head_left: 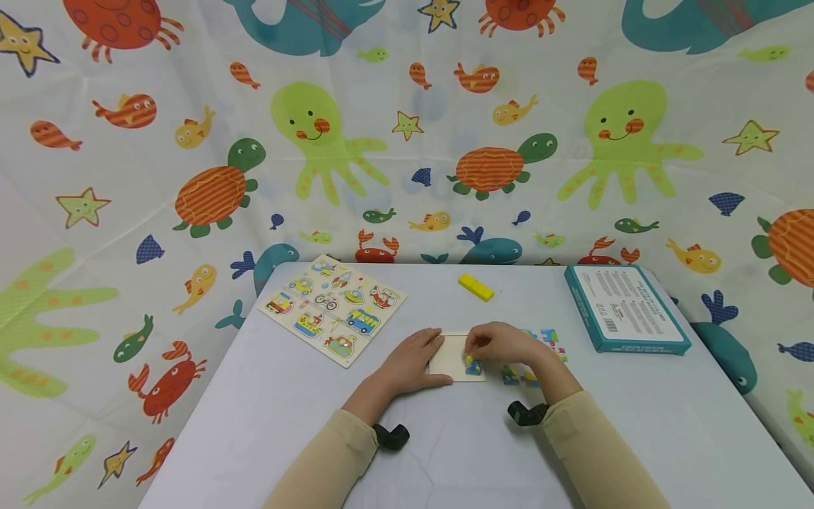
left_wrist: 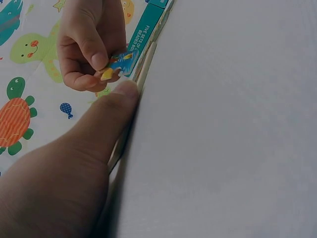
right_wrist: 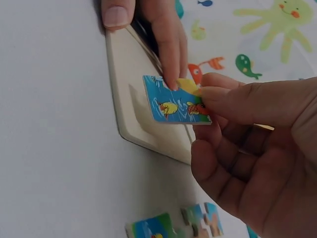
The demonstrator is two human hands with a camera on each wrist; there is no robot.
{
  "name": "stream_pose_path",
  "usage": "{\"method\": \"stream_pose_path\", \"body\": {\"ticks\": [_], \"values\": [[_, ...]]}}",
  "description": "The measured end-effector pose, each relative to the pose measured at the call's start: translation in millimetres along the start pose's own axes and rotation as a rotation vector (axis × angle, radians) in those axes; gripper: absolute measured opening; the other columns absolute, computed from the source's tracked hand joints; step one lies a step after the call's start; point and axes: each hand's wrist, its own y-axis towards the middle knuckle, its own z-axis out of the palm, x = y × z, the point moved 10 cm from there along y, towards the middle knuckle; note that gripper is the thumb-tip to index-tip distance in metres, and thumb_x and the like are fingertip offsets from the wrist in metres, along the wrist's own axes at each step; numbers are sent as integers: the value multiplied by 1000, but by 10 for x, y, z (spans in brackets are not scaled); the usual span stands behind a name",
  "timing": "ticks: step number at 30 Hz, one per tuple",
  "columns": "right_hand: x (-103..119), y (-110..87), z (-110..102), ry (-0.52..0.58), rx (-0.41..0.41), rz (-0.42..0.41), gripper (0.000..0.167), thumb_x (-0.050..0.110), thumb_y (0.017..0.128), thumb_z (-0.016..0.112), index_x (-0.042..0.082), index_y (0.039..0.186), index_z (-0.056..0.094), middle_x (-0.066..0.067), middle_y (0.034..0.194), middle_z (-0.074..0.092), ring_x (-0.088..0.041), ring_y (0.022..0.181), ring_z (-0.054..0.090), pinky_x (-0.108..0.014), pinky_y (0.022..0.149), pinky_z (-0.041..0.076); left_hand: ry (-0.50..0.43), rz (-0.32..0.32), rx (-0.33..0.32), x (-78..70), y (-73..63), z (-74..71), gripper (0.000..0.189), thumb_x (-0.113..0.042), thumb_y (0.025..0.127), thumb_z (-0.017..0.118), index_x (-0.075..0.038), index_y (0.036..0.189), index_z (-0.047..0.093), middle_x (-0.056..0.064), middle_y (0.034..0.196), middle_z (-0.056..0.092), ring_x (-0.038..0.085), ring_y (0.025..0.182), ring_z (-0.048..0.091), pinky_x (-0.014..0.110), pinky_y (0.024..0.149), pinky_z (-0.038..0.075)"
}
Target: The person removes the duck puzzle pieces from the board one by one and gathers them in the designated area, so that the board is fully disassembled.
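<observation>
My right hand (head_left: 502, 342) pinches a blue jigsaw piece (right_wrist: 173, 105) between thumb and fingertips. Printed on the piece are a yellow duck and an orange figure, with a yellow tab at its upper edge. It is tilted over the right part of a shallow wooden puzzle tray (head_left: 447, 355). My left hand (head_left: 413, 360) rests at the tray's left side, its fingers fairly straight toward the far edge and the thumb along the near edge. More jigsaw pieces (head_left: 510, 375) lie beside the tray, partly hidden under my right hand and wrist.
At the back left lies a wooden picture board (head_left: 337, 309) with vehicle pictures. A yellow block (head_left: 475, 287) is behind the tray. The teal box (head_left: 626, 308) sits at the back right. A curtain (head_left: 407, 184) printed with sea animals hangs behind the white table (head_left: 254, 424).
</observation>
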Motion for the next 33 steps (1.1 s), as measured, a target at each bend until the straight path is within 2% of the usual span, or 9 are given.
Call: {"method": "stream_pose_path", "body": {"ticks": [7,18,24,29,33], "values": [[-75,-167,-184,45,-28,22,6,25,93,69,22,97,69,1,90,65,-21,86,57,-33,76,48,3,-9,13,1,3,8,96,-77,85,51,-15,155,33,0,162,29,19,149,28,37,122,29],[-361,-494,-449,104,-73,83,16,25,95,66,13,106,68,-2,102,67,-20,93,58,-32,81,51,7,-6,14,0,-6,2,94,-73,85,55,-14,155,33,0,162,28,19,149,28,37,122,28],[-550,-694,-570,125,-108,108,16,23,95,66,11,106,67,-4,97,65,-22,89,57,-37,79,51,-3,-7,18,-7,-9,3,95,-74,85,54,-14,156,32,1,162,28,20,150,27,38,122,28],[-725,-854,-635,147,-118,110,20,25,94,67,9,107,66,-6,93,64,-23,84,57,-35,72,50,-7,-5,18,-11,-11,7,95,-74,85,53,-14,156,32,1,162,28,21,150,27,39,122,28],[-859,-975,-678,154,-124,113,22,26,94,67,8,108,66,-7,93,62,-22,83,56,-33,72,52,0,-7,20,-4,-11,19,95,-75,85,53,-14,156,32,1,162,27,21,150,27,38,122,28]]}}
